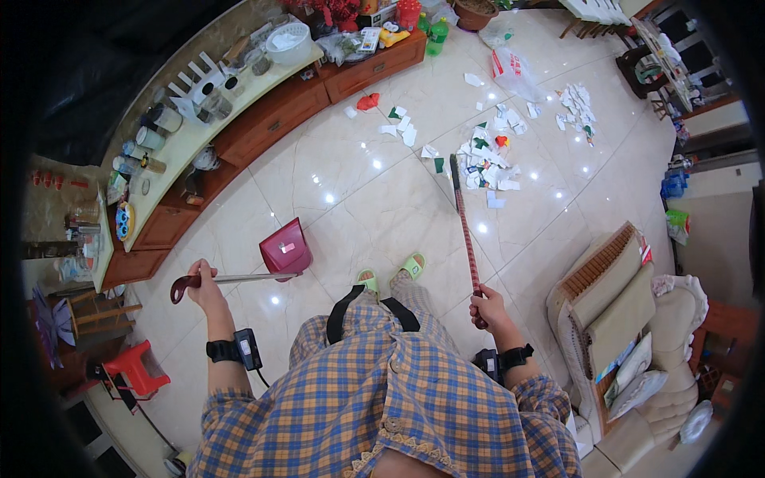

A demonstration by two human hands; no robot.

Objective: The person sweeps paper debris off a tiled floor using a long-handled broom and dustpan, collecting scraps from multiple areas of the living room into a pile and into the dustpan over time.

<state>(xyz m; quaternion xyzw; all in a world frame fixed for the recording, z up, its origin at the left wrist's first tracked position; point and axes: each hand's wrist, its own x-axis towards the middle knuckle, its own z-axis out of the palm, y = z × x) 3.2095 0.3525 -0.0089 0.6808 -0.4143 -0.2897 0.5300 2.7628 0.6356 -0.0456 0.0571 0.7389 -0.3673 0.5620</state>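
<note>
My left hand [209, 291] is closed round the long handle of a dark red dustpan [285, 248], just below its looped grip end. The pan hangs or rests left of my feet; I cannot tell if it touches the floor. In my right hand [491, 309] is the striped handle of a broom [465, 231]. Its narrow dark head points away from me, beside a heap of torn paper scraps [488, 163]. White, green and red bits lie mixed in that heap. A smaller group of scraps [404, 130] lies farther left, with a red piece [367, 102] near it.
More scraps [575, 111] and a white plastic bag [511, 73] lie at the far right. A long low cabinet [271, 115] with jars curves along the left. A beige sofa [613, 319] stands to the right, a red stool [137, 370] to the near left. Green bottles [436, 37] stand at the cabinet's far end.
</note>
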